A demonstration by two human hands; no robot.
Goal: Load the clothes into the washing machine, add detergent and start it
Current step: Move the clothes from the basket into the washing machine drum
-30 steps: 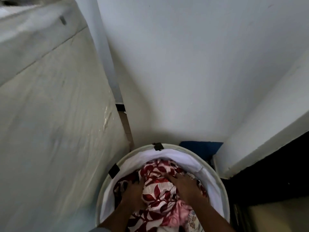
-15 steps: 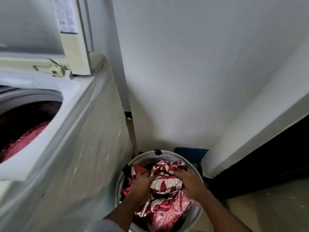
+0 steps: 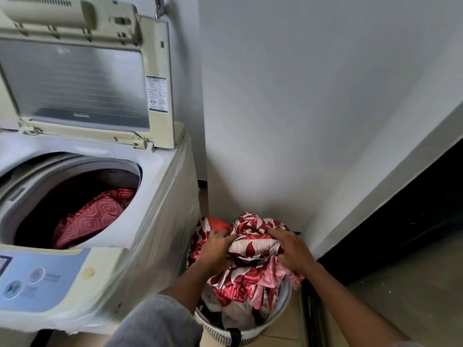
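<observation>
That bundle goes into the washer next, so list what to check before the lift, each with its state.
1. Washer lid raised: ok.
2. Room in the drum above the red patterned cloth: ok.
3. Left hand grips the red-and-white bundle: ok.
4. Right hand grips it too: ok.
5. Bundle free of the other clothes in the basket: cannot tell.

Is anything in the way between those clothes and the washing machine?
Nothing visible does. The left hand and right hand grip the clothes over the basket; the lid is up, the drum open.
</observation>
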